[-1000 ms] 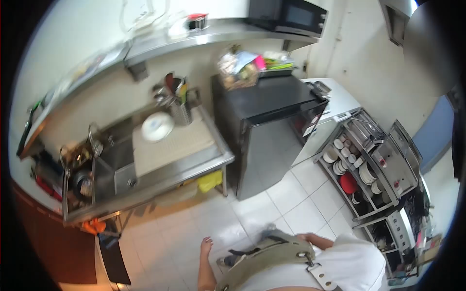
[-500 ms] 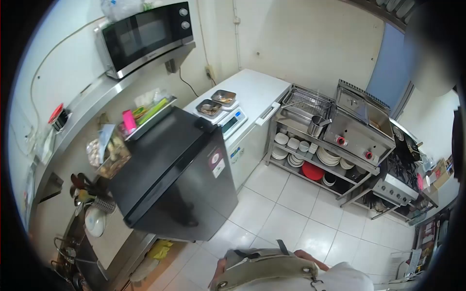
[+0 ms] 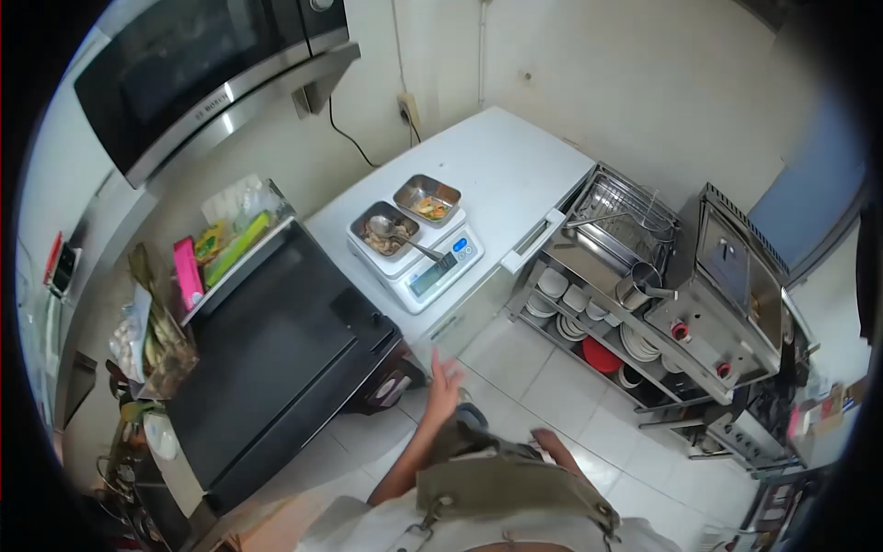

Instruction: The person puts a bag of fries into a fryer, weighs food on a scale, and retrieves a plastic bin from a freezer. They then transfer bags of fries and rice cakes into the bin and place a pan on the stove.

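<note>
My left hand (image 3: 445, 385) is raised in front of my body with its fingers apart and nothing in it. It is near the front of the white chest freezer (image 3: 515, 156) and the corner of the black fridge (image 3: 267, 340), apart from both. On the freezer lid stands a white digital scale (image 3: 397, 287). One metal tray (image 3: 357, 221) on it holds food and a spoon (image 3: 421, 248); a second metal tray (image 3: 451, 191) with orange and green pieces sits beside it. Low at my side hangs my right hand (image 3: 545, 443), its fingers not clear.
A microwave (image 3: 202, 83) sits on a wall shelf at the upper left. A tray of packets (image 3: 244, 262) lies on the fridge. To the right are a steel rack with plates (image 3: 639, 342), a fryer (image 3: 708, 313) and a stove (image 3: 740, 432).
My view has moved closer to the freezer and scale. My left hand has risen from my side into view in front of me. The trays still stand at the scale.
</note>
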The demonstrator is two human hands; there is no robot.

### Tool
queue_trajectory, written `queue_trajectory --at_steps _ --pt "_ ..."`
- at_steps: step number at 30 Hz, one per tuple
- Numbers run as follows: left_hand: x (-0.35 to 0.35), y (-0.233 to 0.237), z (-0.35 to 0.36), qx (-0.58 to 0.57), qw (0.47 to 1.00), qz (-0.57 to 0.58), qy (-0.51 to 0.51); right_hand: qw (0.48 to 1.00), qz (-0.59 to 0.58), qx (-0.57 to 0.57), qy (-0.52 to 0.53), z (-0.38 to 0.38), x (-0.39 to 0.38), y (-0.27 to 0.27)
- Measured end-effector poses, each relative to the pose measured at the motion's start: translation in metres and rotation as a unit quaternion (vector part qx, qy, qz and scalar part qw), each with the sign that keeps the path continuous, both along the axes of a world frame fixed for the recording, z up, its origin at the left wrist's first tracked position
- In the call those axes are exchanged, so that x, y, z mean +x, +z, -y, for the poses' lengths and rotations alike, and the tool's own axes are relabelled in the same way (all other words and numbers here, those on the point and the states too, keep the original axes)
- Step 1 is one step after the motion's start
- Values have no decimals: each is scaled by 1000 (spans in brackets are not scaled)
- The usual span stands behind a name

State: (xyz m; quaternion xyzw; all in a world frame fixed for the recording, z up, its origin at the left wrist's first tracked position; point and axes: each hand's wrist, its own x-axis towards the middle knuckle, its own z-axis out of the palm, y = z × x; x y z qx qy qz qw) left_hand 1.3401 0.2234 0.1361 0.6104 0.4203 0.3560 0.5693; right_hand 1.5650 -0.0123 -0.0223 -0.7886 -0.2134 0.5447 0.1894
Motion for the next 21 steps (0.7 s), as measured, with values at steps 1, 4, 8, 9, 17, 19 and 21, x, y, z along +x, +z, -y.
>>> queue_trajectory --at_steps 1,4,8,9,17,19,21 --pt "17 29 -12 -9 999 44 31 995 -20 92 -23 -32 20 -12" --pt "55 68 -77 16 980 155 123 958 -61 279 -20 -167 68 35" --pt "68 97 -130 -101 957 203 183 936 -79 342 -6 -318 88 170" --pt "72 109 -139 -114 948 213 208 925 -84 370 -19 -349 87 195" --pt "51 125 -197 -115 905 149 382 887 -97 442 85 -506 63 287" --pt "50 130 -204 -116 906 124 387 888 -118 430 115 -521 58 284" --pt "50 138 -209 -126 901 120 397 880 -143 434 130 -535 54 277"
